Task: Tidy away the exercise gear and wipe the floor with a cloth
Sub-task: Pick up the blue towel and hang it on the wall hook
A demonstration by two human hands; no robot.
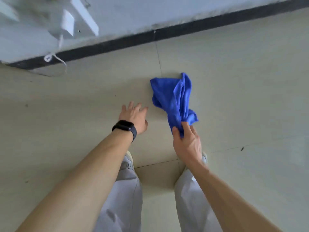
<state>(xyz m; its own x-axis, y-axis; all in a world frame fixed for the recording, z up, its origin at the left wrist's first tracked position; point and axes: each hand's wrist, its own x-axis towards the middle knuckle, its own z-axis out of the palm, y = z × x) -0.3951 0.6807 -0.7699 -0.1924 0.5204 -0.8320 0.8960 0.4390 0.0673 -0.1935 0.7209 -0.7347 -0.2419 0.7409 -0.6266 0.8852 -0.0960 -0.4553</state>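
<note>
A blue cloth [173,96] hangs crumpled over the beige tiled floor [242,91], its far end low near the tiles. My right hand [187,141] grips the cloth's near corner between thumb and fingers. My left hand [133,117], with a black watch on the wrist, is spread open just left of the cloth and holds nothing. No exercise gear is in view.
A white wall with a dark skirting strip [150,36] runs across the top. A white plug and cable [50,58] lie by the skirting at the left. White fixtures [75,19] are mounted on the wall. My legs and shoes [128,158] stand below my hands.
</note>
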